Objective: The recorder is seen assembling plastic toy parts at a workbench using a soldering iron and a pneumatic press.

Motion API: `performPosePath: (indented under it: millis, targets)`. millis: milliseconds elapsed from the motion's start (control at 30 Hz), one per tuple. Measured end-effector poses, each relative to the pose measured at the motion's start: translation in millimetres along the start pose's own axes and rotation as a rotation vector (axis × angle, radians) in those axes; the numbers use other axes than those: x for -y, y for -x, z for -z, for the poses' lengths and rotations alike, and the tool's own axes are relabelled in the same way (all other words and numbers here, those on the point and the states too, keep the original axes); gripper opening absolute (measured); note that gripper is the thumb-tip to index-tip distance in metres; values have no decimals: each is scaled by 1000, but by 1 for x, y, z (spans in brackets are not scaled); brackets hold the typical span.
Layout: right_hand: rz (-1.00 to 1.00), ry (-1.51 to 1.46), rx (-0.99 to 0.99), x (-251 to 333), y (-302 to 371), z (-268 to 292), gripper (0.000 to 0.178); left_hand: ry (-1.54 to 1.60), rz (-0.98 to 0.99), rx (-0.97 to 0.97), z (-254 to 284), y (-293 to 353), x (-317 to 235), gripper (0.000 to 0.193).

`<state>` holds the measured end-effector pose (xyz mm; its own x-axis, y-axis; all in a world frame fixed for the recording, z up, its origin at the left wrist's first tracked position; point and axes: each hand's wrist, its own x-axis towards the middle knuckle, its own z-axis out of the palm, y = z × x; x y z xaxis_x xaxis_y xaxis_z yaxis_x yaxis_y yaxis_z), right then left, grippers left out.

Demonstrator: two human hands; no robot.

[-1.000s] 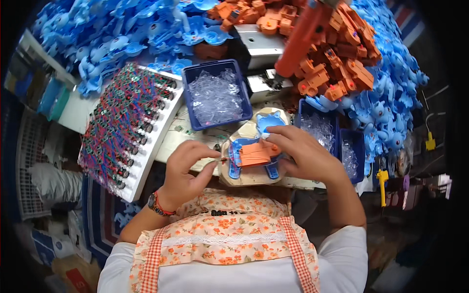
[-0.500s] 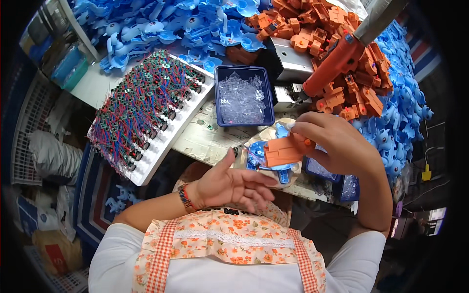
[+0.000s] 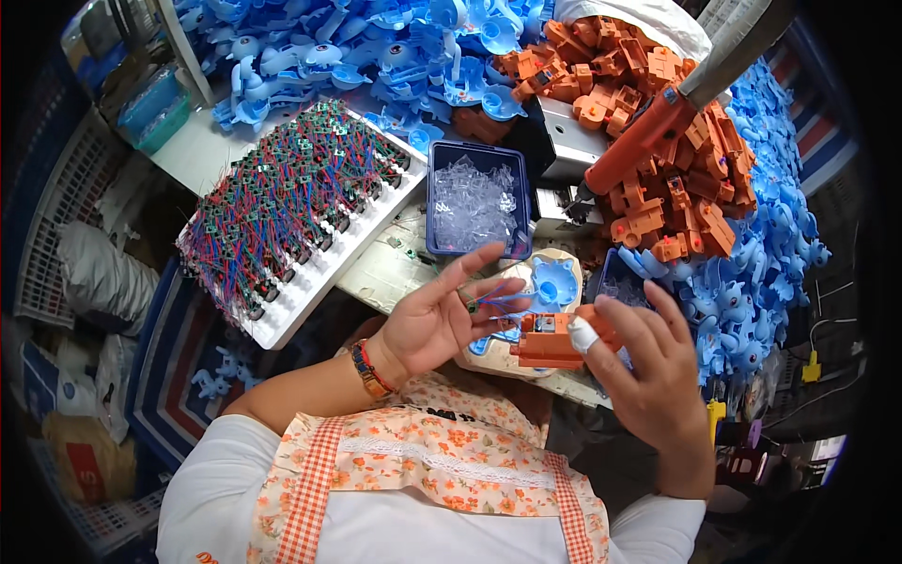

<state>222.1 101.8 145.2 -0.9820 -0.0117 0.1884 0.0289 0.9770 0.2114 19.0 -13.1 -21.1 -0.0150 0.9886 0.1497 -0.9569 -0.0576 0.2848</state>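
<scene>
My right hand (image 3: 644,367), a white wrap on one digit, grips an orange plastic housing (image 3: 552,342) between thumb and fingers, its hollow side now showing. My left hand (image 3: 432,315) is palm up beside it, fingers stretched and apart. Thin blue and red wires (image 3: 496,299) cross its fingertips; whether they join the housing I cannot tell. Under the hands, a light-coloured fixture (image 3: 567,259) carries a blue plastic shell part (image 3: 554,282). Part of the fixture is hidden by the housing and the fingers.
A white foam tray (image 3: 362,242) of wired circuit boards lies left. Behind the hands stands a dark blue bin (image 3: 434,246) of clear plastic pieces. An orange power screwdriver (image 3: 634,136) hangs at right before piled orange housings (image 3: 648,221). Blue shells (image 3: 385,56) heap up behind.
My right hand has lowered and turned the orange housing over, off the blue shell part. My left hand has risen toward the housing, and wires now show at its fingertips.
</scene>
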Motion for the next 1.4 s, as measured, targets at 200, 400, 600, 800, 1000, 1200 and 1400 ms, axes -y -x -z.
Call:
performPosePath:
  millis: [200, 400, 600, 800, 1000, 1200, 1400]
  targets:
    - [-41, -76, -273, 12, 43, -93, 30, -379, -133, -121, -4, -6, -13, 53]
    - [-1, -208, -420, 23, 50, -147, 28, -745, -153, -173, -2, -4, -19, 62]
    - [80, -359, -358, 13, 35, -138, 36, -770, -96, -155, 4, -3, -24, 68]
    - [17, -716, -206, 5, 45, -141, 23, -719, -68, -236, -6, -16, -15, 73]
    - [0, -765, -324, -10, 23, -115, 34, -761, -8, -289, -4, -18, -18, 72]
    - [-20, -444, -514, -24, -28, -129, 24, -797, -23, -297, -9, -19, -16, 68]
    - [16, -399, -472, -18, -34, -134, 21, -844, -28, -259, -11, -16, -21, 57]
